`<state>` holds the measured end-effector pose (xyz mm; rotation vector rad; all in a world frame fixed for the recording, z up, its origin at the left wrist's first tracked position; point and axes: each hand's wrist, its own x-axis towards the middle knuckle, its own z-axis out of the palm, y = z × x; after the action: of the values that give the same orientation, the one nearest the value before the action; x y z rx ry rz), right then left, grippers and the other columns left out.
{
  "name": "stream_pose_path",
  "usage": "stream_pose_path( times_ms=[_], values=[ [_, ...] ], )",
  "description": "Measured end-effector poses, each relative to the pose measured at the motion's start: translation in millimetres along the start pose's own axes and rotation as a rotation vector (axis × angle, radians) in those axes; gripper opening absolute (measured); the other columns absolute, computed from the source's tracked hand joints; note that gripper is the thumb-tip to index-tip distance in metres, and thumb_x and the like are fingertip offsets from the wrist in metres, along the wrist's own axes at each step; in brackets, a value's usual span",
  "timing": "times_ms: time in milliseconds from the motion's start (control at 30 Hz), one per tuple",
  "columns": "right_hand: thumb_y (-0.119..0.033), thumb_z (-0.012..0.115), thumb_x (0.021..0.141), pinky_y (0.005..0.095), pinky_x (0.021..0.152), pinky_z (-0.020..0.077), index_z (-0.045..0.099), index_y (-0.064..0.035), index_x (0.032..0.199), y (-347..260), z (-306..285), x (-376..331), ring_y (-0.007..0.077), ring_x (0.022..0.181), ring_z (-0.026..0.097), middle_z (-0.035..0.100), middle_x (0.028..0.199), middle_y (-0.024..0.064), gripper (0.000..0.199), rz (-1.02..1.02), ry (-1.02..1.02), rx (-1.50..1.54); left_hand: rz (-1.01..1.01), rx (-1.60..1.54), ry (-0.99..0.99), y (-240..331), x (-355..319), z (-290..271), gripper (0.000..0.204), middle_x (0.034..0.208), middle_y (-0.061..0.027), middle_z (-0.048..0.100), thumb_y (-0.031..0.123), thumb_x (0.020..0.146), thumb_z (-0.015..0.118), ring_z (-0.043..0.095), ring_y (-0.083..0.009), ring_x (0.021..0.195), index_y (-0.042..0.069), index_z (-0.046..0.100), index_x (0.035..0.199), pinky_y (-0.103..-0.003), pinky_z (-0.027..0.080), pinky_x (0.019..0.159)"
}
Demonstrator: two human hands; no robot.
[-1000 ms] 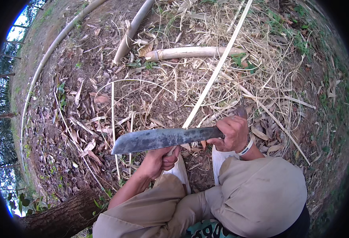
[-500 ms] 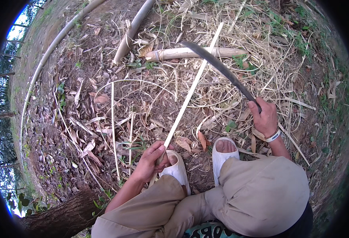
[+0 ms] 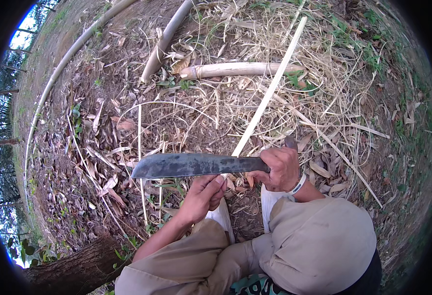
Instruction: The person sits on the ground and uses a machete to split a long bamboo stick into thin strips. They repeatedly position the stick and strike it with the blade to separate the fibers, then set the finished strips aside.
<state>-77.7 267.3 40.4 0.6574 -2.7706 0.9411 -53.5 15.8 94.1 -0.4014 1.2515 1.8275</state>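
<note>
My right hand (image 3: 280,168) is closed round the handle of a machete (image 3: 191,165), whose dark, stained blade lies level across the view and points left. The blade passes over a long pale bamboo strip (image 3: 270,93), hiding part of it. Just below the blade, my left hand (image 3: 205,197) pinches the near end of that strip. From there the strip slants up and away to the right, its far end crossing above a short bamboo pole on the ground. Machete and strip seem close together, but I cannot tell whether they touch.
The short bamboo pole (image 3: 240,69) lies among curled shavings (image 3: 334,98). A thicker pole (image 3: 164,44) and a long curved pole (image 3: 54,78) lie further left. A tree trunk (image 3: 73,263) is at the lower left. My white sandals (image 3: 220,216) are below my hands.
The machete has swung from pointing up and away to lying level across the strip, as my right hand came left and nearer. My left hand and the strip moved right.
</note>
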Motion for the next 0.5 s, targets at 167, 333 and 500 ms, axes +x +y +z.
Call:
stream_pose_path(
  times_ms=[167,333,500],
  values=[
    [-0.072,0.062,0.077,0.0349,0.048,0.0433,0.055,-0.0096,0.065,20,-7,-5,0.0248,0.046,0.055,0.05,0.054,0.0053,0.064,-0.13,0.034,-0.114,-0.086,-0.151,-0.052,-8,-11,-11,0.028,0.061,0.0062,0.03,0.028,0.103,0.048,0.022,-0.0041,0.048,0.005,0.049,0.087,-0.023,0.017,0.044],
    [-0.073,0.06,0.078,0.036,0.047,0.0421,0.055,-0.0088,0.065,51,-15,-2,0.0254,0.046,0.054,0.051,0.053,0.0062,0.066,-0.16,0.08,-0.189,-0.104,-0.156,-0.046,3,-22,-13,0.029,0.061,0.0065,0.029,0.029,0.103,0.049,0.022,-0.0035,0.049,0.005,0.05,0.087,-0.022,0.017,0.043],
    [-0.059,0.052,0.093,0.0463,0.052,0.0444,0.059,-0.0061,0.073,137,-61,-16,0.0363,0.052,0.058,0.057,0.057,0.0159,0.057,0.555,0.05,-0.362,-0.256,-0.18,0.016,-13,-60,-59,0.027,0.056,0.0056,0.031,0.027,0.101,0.049,0.025,-0.0043,0.045,0.003,0.053,0.088,-0.023,0.019,0.041]
  ],
)
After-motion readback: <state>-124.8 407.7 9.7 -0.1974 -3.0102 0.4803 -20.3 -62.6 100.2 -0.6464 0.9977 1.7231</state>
